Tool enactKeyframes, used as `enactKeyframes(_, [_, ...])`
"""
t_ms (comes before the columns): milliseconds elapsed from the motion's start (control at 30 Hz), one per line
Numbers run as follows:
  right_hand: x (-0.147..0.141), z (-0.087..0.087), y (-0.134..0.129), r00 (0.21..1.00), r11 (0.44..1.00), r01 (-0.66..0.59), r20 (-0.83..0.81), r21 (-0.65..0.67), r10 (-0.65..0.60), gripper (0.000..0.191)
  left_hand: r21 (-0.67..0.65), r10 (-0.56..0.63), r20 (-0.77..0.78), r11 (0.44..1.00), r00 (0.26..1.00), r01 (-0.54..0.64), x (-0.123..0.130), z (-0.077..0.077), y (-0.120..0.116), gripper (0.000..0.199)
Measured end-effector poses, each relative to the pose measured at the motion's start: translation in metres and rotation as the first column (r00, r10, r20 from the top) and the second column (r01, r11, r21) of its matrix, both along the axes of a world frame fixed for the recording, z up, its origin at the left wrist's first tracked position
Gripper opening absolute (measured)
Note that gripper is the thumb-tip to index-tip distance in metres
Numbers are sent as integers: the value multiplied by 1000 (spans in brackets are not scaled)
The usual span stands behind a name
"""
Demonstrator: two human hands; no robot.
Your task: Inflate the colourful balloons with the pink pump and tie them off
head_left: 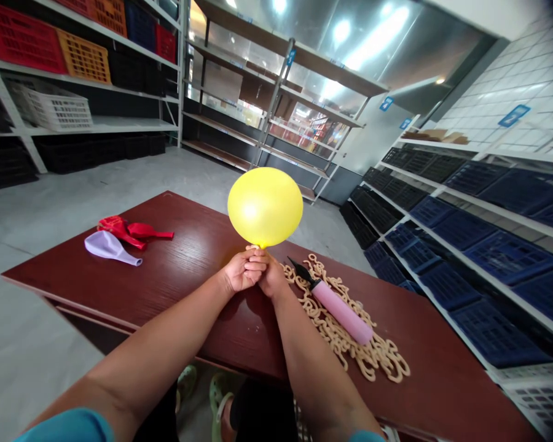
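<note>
A round, inflated yellow balloon [265, 205] stands upright above the table, its neck pointing down. My left hand [243, 270] is closed around the neck, fingers curled. Pressed against it, my right hand [271, 275] also grips the neck from the other side. The knot or opening of the balloon is hidden by the fingers. Just right of my hands, a pink hand pump [343, 312] with a black nozzle lies on a heap of beige curly strips [322, 322]. On the left of the table are limp red balloons [129, 230] and a flat lilac balloon [110, 247].
The dark red wooden table [179, 245] lies in front of me. Shelves with blue crates [502, 258] line the right side. Metal racks [267, 104] stand at the back, and a white shelf [110, 124] holds coloured baskets at left.
</note>
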State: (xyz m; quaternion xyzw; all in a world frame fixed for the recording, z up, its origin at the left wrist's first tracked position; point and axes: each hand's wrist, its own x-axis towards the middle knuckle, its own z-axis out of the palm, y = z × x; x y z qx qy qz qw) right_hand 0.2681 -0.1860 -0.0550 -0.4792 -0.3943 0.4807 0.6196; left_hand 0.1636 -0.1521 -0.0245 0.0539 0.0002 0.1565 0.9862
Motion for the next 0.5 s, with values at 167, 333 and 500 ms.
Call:
enactKeyframes(167, [-4,5,-3,993,993,-117,-11,-2,117,31,50,1,-58,999,998,2,-2,0,-1,15])
enactKeyframes(333, [-3,3,-5,972,994,91,211,62,-102,25,51,113,-54,993,992,-110,-4,0,2,16])
enactKeyframes(500, [8,-1,-3,756,935,331,557,128,-344,21,97,138,-139,987,981,-125,-2,-3,11,21])
